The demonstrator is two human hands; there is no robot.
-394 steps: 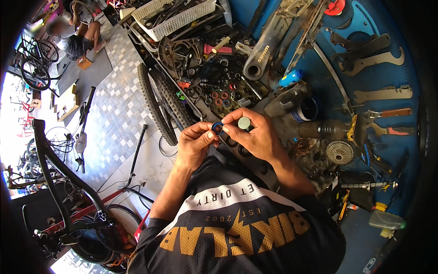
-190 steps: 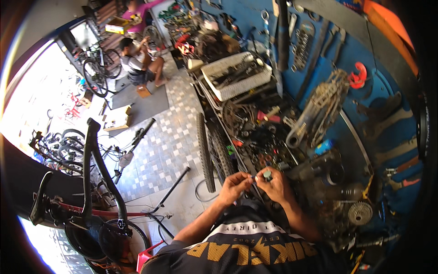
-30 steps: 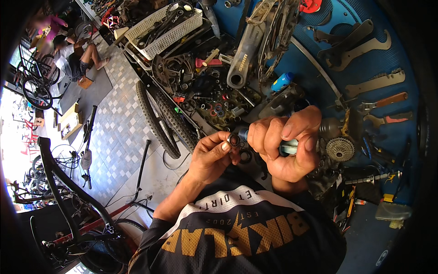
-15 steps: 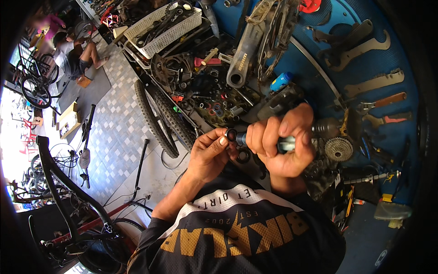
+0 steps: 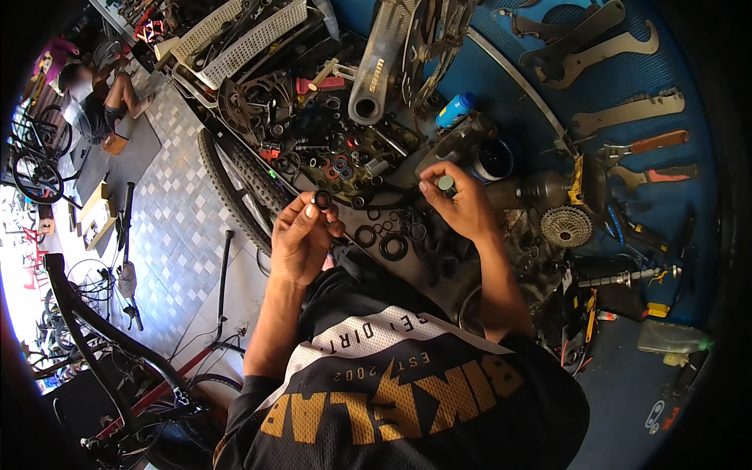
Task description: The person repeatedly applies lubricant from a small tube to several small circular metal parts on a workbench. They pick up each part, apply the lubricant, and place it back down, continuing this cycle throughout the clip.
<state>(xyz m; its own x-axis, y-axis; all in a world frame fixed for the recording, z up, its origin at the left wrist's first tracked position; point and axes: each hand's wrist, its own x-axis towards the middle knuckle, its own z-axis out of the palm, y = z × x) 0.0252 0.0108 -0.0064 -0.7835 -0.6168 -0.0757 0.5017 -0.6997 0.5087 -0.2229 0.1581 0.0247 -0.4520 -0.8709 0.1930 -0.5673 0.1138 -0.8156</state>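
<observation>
Pinched between the thumb and fingers of my left hand is a small black ring, its hole showing. To the right, my right hand is closed round a narrow object with a round, pale green end; the rest of it is hidden by the fingers and its kind cannot be made out. The two hands are well apart. Between and below them, several black rings of different sizes lie on the bench.
Beyond the hands lie small bike parts, a crank arm and a blue bottle. A cassette lies at right, below wrenches on a blue panel. Tyres are at left; farther off, a person sits low.
My right hand has pulled away from the ring in my left hand, toward the right and away from me. The view has shifted, uncovering the black rings on the bench.
</observation>
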